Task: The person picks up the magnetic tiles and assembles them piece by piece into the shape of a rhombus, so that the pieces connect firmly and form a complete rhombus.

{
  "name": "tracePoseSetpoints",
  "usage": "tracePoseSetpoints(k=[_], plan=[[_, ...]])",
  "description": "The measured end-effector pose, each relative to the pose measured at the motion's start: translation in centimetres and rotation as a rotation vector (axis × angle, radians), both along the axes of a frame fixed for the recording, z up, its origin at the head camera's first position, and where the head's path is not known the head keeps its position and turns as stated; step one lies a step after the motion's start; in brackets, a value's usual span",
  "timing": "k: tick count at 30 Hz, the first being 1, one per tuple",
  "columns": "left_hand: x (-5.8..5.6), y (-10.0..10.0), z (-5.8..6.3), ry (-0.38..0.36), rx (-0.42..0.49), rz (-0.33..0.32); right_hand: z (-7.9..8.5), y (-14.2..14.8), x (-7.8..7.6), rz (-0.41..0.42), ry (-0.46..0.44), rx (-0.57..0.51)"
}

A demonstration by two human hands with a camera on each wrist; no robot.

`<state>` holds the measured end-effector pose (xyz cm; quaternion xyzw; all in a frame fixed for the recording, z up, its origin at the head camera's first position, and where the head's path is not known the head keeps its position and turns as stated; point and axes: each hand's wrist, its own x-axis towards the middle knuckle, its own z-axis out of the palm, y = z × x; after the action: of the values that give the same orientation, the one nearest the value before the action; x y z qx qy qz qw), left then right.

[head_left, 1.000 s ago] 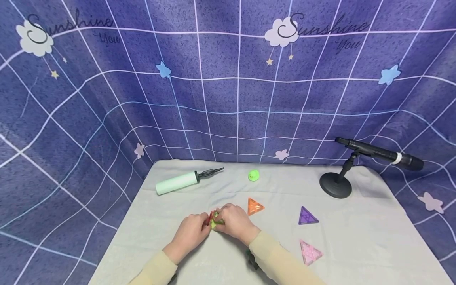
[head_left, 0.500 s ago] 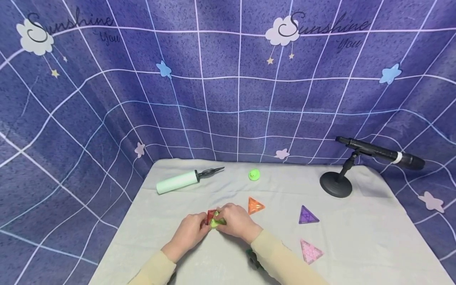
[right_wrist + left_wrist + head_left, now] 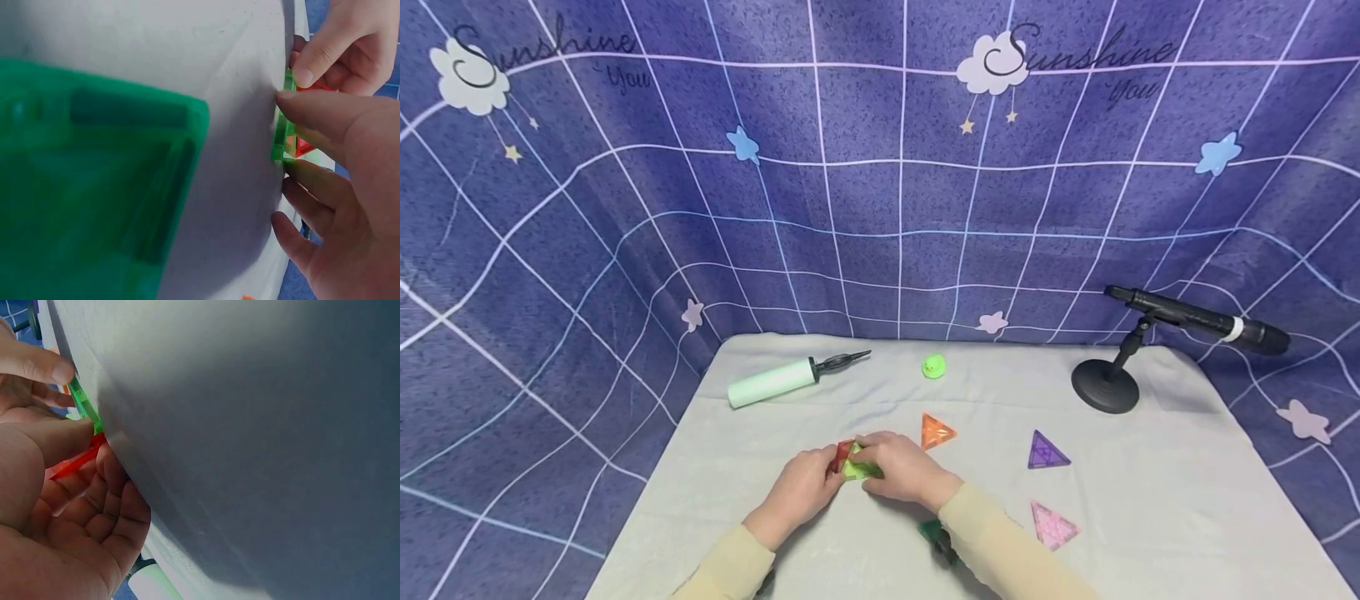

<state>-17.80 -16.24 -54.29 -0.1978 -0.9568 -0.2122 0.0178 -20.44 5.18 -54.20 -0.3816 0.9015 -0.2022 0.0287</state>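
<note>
Left of the table's middle, my left hand (image 3: 801, 486) pinches a translucent red triangular tile (image 3: 844, 454) between thumb and fingers. My right hand (image 3: 908, 468) grips a light green translucent tile (image 3: 853, 472) by its right side. The two tiles meet edge to edge; in the left wrist view the red tile (image 3: 78, 461) and green tile (image 3: 85, 407) stand at an angle to each other. The left thumb (image 3: 69, 440) lies at their seam. Right thumb and fingers (image 3: 319, 181) touch the green tile's edges. Fingers hide parts of both tiles.
A dark green tile (image 3: 94, 181) lies close under the right forearm. Orange (image 3: 937, 432), purple (image 3: 1047, 451) and pink (image 3: 1053, 526) triangles lie to the right. Farther back are a mint hand pump (image 3: 772, 384), a green duck (image 3: 933, 366) and a microphone on a stand (image 3: 1108, 385).
The right hand and forearm have shifted slightly right, showing more of the dark green tile. More of the light green tile's face shows between the hands. The left hand has hardly moved.
</note>
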Motion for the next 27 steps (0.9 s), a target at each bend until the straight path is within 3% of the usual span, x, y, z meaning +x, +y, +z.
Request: tracePoseSetpoints(k=[6, 15, 20, 27], plan=[[-0.1, 0.1, 0.0, 0.0, -0.013, 0.008, 0.4, 0.8, 0.4, 0.013, -0.079, -0.01], [-0.3, 0.1, -0.3, -0.024, -0.005, 0.023, 0.5, 1.5, 0.6, 0.042, -0.082, -0.051], [-0.2, 0.1, -0.2, -0.013, 0.005, 0.012, 0.6, 2.1, 0.3, -0.008, -0.05, -0.046], [-0.1, 0.1, 0.1, -0.027, -0.003, 0.011, 1.2, 3.9, -0.5, -0.117, 0.074, -0.086]])
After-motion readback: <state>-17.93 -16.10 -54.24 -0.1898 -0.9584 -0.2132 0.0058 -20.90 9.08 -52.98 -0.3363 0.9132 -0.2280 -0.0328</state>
